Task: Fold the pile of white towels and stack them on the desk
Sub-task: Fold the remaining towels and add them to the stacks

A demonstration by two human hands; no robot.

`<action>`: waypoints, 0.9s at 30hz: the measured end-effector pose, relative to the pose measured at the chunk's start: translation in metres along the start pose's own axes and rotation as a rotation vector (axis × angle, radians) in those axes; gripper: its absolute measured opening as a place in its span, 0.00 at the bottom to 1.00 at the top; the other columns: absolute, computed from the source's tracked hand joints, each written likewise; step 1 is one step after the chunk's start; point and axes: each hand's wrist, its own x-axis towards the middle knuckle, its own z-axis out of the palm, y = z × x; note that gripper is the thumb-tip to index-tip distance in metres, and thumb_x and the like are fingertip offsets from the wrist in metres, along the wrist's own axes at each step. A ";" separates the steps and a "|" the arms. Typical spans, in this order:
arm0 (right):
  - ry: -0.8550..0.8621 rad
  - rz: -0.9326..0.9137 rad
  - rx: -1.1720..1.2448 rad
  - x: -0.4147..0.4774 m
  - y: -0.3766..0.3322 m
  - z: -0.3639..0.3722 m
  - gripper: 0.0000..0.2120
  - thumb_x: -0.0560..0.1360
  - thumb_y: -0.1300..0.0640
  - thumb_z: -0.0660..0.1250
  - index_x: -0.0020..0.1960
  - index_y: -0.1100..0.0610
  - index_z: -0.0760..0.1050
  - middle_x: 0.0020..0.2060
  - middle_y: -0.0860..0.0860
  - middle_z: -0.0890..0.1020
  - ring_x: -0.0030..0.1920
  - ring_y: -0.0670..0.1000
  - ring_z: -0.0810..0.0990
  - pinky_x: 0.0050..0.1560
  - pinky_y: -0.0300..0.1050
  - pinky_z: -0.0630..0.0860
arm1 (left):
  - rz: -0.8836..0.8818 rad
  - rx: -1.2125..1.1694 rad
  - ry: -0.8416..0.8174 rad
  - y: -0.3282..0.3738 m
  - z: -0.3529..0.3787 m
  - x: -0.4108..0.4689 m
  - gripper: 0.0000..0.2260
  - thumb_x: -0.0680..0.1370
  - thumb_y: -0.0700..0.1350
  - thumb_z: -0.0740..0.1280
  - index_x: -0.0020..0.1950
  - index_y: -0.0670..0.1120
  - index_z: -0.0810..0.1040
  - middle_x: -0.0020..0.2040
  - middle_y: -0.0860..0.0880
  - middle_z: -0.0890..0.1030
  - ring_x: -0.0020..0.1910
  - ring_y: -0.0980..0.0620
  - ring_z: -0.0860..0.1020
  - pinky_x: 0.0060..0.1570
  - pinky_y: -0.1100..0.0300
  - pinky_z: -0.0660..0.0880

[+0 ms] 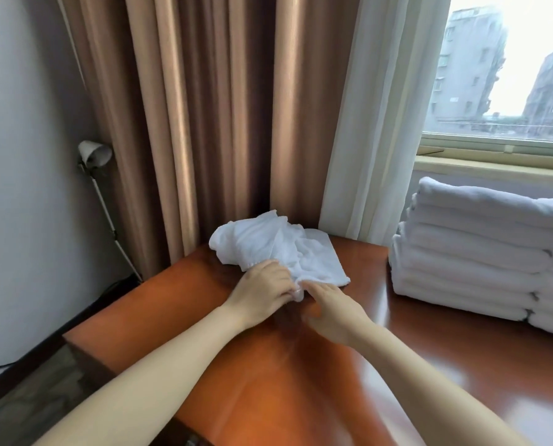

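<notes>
Soft daylight, wide-angle bend.
Your light comes through the window (510, 66) at 2 o'clock, blown out white; it leaves pale glare on the desk (462, 381) at 4 o'clock, the wall (17, 156) at 9 is duller, and the curtains (204, 107) lean near the edges.

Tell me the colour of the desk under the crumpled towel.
The desk is glossy reddish-brown, clearest in the head view.
</notes>
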 end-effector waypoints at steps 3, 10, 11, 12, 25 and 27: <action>0.086 0.059 0.082 0.000 -0.002 -0.003 0.04 0.79 0.52 0.60 0.45 0.49 0.68 0.42 0.45 0.77 0.45 0.52 0.76 0.39 0.48 0.71 | -0.051 -0.127 0.095 0.013 -0.010 0.004 0.02 0.75 0.42 0.72 0.45 0.45 0.85 0.39 0.52 0.82 0.40 0.51 0.79 0.53 0.55 0.76; 0.582 0.061 0.618 -0.005 -0.017 -0.077 0.07 0.81 0.58 0.61 0.44 0.51 0.70 0.34 0.45 0.72 0.34 0.39 0.72 0.38 0.35 0.68 | -0.305 -0.131 0.124 0.019 -0.040 0.036 0.11 0.79 0.50 0.69 0.39 0.48 0.73 0.33 0.57 0.72 0.39 0.46 0.74 0.41 0.53 0.65; 0.639 0.058 0.676 -0.009 -0.019 -0.088 0.07 0.81 0.58 0.61 0.44 0.53 0.70 0.34 0.46 0.72 0.33 0.38 0.70 0.35 0.31 0.67 | -0.337 -0.127 0.126 0.019 -0.043 0.041 0.12 0.80 0.51 0.68 0.39 0.50 0.72 0.31 0.58 0.68 0.39 0.46 0.73 0.40 0.54 0.63; 0.690 0.056 0.725 -0.012 -0.021 -0.099 0.07 0.81 0.57 0.61 0.45 0.54 0.71 0.34 0.46 0.71 0.31 0.38 0.69 0.34 0.30 0.67 | -0.364 -0.129 0.118 0.018 -0.045 0.044 0.12 0.81 0.53 0.65 0.40 0.50 0.73 0.31 0.59 0.67 0.39 0.46 0.72 0.41 0.54 0.64; 0.522 -0.050 0.877 -0.076 -0.019 -0.166 0.06 0.77 0.57 0.70 0.53 0.56 0.78 0.45 0.45 0.81 0.42 0.39 0.79 0.43 0.31 0.73 | -0.336 -0.434 0.309 0.094 -0.124 0.124 0.08 0.77 0.54 0.62 0.46 0.54 0.79 0.41 0.58 0.81 0.42 0.57 0.78 0.41 0.58 0.75; 0.461 -0.038 0.870 -0.078 -0.025 -0.179 0.05 0.76 0.57 0.71 0.51 0.56 0.77 0.40 0.47 0.78 0.39 0.44 0.76 0.39 0.34 0.72 | -0.303 -0.446 0.338 0.105 -0.135 0.136 0.07 0.76 0.52 0.62 0.45 0.53 0.79 0.41 0.57 0.81 0.42 0.57 0.79 0.44 0.57 0.76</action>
